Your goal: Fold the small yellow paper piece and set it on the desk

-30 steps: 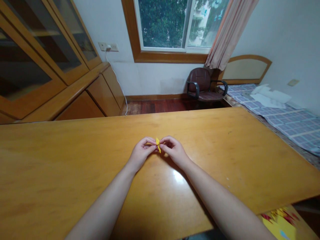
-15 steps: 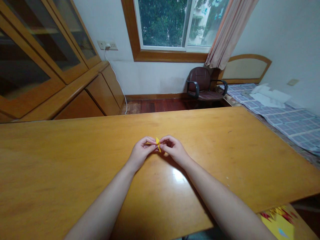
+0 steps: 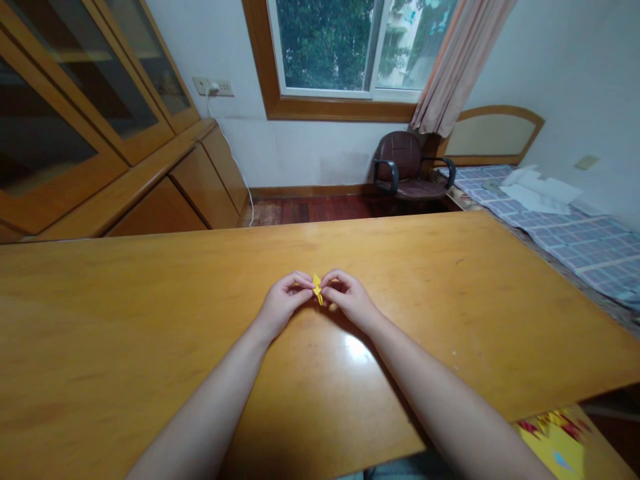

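Note:
A small folded yellow paper piece (image 3: 317,288) is held over the middle of the wooden table (image 3: 150,320). It has a pointed tip at the top and narrow points at the bottom. My left hand (image 3: 284,300) pinches its left side between thumb and fingers. On the other side, my right hand (image 3: 350,297) pinches it the same way, thumb and fingertips closed on the paper. The fingers hide part of its sides, and I cannot tell its exact folded shape.
At the lower right, yellow paper (image 3: 555,453) and several small red and yellow folded pieces (image 3: 560,423) lie on a lower surface. A brown armchair (image 3: 403,163) stands beyond the table's far edge. A bed (image 3: 560,227) is on the right, a glass-door cabinet (image 3: 100,127) on the left.
The yellow paper shows more of its surface between my fingertips, its middle now spread a little wider. Both hands keep their pinch, nearly in place.

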Demonstrator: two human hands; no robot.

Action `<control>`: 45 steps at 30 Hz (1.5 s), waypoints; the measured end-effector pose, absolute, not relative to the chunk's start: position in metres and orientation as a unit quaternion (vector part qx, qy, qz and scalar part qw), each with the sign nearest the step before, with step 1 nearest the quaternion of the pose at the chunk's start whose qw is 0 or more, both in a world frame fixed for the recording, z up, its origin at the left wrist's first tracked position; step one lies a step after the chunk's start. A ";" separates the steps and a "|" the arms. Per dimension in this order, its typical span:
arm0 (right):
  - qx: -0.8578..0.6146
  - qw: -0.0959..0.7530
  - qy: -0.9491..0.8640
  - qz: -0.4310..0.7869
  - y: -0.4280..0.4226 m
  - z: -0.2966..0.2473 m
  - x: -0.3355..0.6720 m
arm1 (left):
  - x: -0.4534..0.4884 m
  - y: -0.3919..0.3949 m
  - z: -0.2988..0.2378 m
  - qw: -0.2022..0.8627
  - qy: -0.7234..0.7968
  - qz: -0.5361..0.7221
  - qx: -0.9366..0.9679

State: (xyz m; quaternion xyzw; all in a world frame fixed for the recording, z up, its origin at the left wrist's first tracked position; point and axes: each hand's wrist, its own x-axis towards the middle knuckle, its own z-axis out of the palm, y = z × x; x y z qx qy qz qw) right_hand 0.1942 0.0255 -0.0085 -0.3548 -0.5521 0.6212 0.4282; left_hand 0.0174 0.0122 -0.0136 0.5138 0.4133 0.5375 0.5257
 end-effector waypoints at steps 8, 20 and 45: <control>-0.363 0.424 -0.527 0.640 0.026 -0.005 0.194 | 0.017 0.012 -0.012 0.525 0.410 0.533 0.522; -0.340 0.441 -0.523 0.645 0.028 -0.011 0.193 | 0.018 0.009 -0.010 0.557 0.406 0.531 0.493; -0.371 0.437 -0.505 0.646 0.030 -0.009 0.190 | 0.023 0.011 -0.014 0.524 0.487 0.521 0.466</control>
